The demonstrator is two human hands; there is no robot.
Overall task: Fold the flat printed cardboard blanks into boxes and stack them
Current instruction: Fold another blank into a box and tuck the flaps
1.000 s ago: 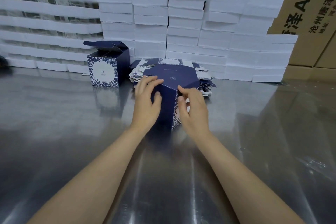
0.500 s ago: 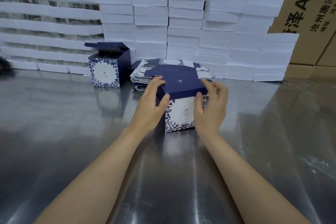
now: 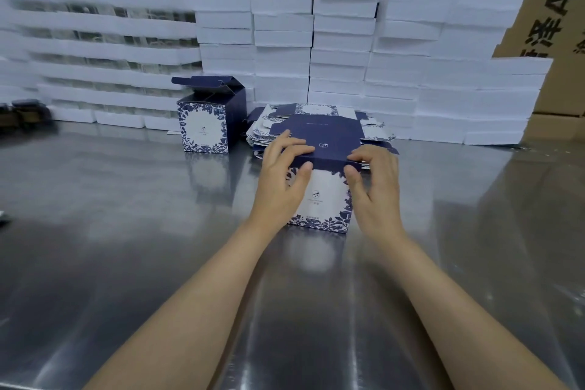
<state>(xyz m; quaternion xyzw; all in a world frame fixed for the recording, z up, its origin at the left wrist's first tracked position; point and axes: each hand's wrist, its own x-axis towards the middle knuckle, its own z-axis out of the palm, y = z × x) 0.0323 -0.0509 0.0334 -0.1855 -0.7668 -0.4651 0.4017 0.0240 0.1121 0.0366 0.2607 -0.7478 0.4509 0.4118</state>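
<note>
A navy and white leaf-printed box point(image 3: 324, 196) stands upright on the steel table point(image 3: 126, 231) in front of me. Its navy lid flap is folded over the top. My left hand point(image 3: 281, 180) pinches the lid's front left edge, fingers on top and thumb under the edge. My right hand point(image 3: 375, 180) pinches the lid's front right edge the same way. Behind the box lies a pile of flat printed blanks point(image 3: 278, 125). A second folded box point(image 3: 210, 119) stands to the left with its top flaps open.
Stacks of white foam trays point(image 3: 348, 51) line the back of the table. Brown shipping cartons point(image 3: 544, 9) rise behind them. A dark object point(image 3: 22, 108) sits at the far left edge.
The box has been turned so its printed front faces me. The lid has come down over the top. Both hands have shifted to the lid's front edge.
</note>
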